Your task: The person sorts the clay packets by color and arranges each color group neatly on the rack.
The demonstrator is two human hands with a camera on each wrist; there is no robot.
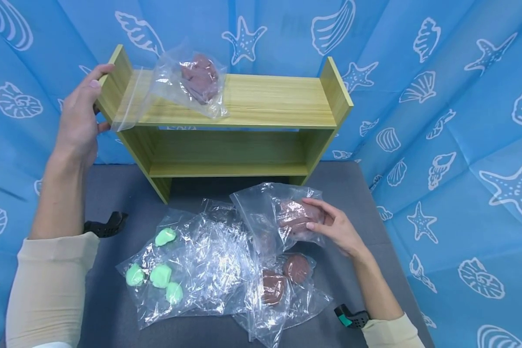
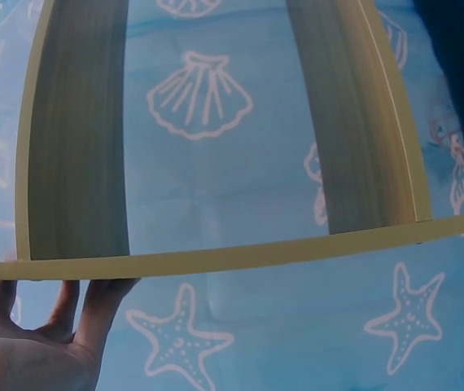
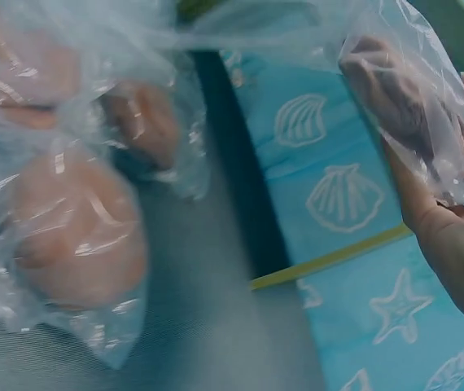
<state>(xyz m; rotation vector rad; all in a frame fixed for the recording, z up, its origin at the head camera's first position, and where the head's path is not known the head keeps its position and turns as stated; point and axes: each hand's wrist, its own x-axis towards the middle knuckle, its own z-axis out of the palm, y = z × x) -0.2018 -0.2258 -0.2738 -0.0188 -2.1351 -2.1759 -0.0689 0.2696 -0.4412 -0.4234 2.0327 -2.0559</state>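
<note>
My left hand (image 1: 79, 113) rests against the outer face of the left side panel (image 1: 117, 82) of a small wooden shelf (image 1: 282, 99). In the left wrist view, its fingers (image 2: 106, 314) extend up to the panel, tips hidden behind it. My right hand (image 1: 337, 227) holds a clear zip bag (image 1: 258, 203) with brownish-red clay-like lumps (image 1: 297, 215) inside. The right wrist view shows that bag (image 3: 415, 106) between thumb and fingers, lifted off the table. On the shelf's top board lies another zip bag (image 1: 163, 89) with a similar lump (image 1: 200, 77), its end hanging over the front edge.
Below on the grey table (image 1: 108, 295) lie overlapping clear bags (image 1: 219, 261). Several pale green lumps (image 1: 160, 275) are in the left one, and brownish-red lumps (image 1: 273, 287) are in those at right. A blue shell-patterned curtain (image 1: 461, 145) surrounds the table.
</note>
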